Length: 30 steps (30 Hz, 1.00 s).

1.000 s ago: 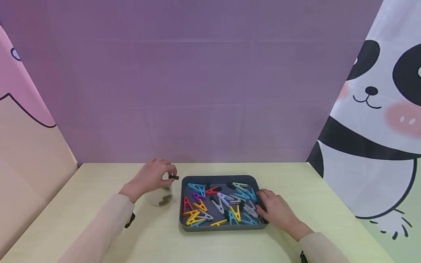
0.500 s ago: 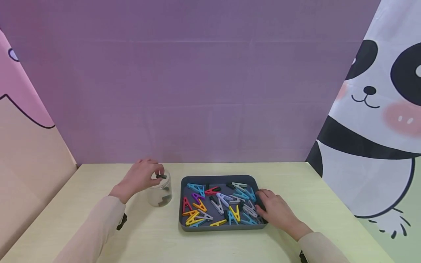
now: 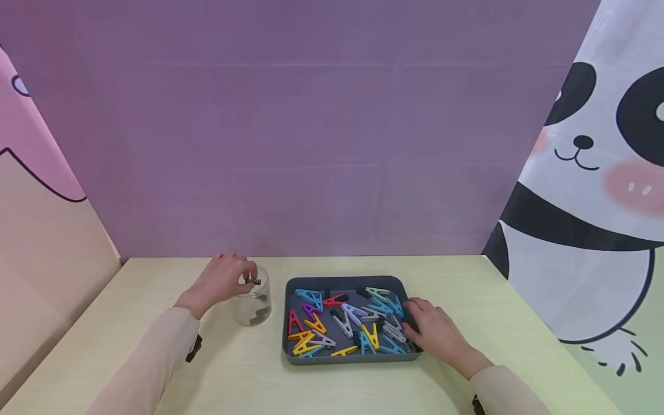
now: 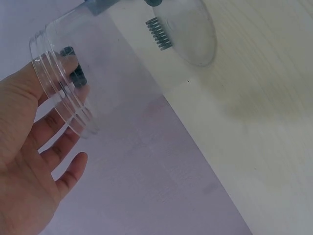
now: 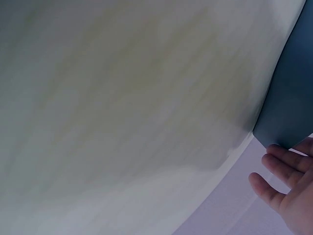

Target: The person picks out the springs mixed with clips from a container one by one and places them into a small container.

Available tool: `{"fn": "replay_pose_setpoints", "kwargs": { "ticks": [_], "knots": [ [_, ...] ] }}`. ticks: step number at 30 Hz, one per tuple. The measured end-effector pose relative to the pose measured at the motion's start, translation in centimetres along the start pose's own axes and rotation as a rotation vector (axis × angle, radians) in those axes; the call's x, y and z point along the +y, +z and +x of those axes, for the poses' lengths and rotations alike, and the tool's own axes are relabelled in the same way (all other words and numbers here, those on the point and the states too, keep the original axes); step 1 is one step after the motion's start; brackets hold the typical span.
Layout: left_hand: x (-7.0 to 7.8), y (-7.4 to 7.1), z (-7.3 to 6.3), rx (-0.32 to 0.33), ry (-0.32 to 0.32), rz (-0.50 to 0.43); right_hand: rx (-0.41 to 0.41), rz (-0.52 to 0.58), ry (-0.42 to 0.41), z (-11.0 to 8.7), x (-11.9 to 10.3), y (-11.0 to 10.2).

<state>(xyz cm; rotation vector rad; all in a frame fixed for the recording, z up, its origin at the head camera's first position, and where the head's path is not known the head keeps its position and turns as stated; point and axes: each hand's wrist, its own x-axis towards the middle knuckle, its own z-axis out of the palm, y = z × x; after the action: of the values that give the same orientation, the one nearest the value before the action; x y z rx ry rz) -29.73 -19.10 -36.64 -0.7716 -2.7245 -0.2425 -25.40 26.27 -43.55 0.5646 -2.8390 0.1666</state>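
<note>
Black clip (image 3: 253, 282) above table (image 3: 332, 392), purple backdrop (image 3: 321, 138)

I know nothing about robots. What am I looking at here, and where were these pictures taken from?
There's no robot, just a person working bare-handed. The wide view is taken from the head; the other two, from each wrist. On the table stand a clear jar with dark pieces inside and a grey tray of colourful clips. The left hand pinches a black ridged piece at the jar's mouth; the right hand touches the tray's right edge.
</note>
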Motion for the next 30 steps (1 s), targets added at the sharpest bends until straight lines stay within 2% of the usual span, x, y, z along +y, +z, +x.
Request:
{"fn": "replay_pose_setpoints", "kwargs": {
  "ticks": [11, 24, 30],
  "knots": [
    [0.08, 0.13, 0.17, -0.037, -0.022, -0.028, -0.007, 0.005, 0.001, 0.07, -0.02, -0.01],
    [0.23, 0.30, 0.15, -0.016, -0.030, -0.030, 0.018, -0.003, -0.013, -0.05, 0.10, 0.08],
    [0.45, 0.15, 0.36, -0.023, -0.046, -0.042, 0.003, -0.002, -0.005, -0.04, 0.04, 0.03]
  ]
}}
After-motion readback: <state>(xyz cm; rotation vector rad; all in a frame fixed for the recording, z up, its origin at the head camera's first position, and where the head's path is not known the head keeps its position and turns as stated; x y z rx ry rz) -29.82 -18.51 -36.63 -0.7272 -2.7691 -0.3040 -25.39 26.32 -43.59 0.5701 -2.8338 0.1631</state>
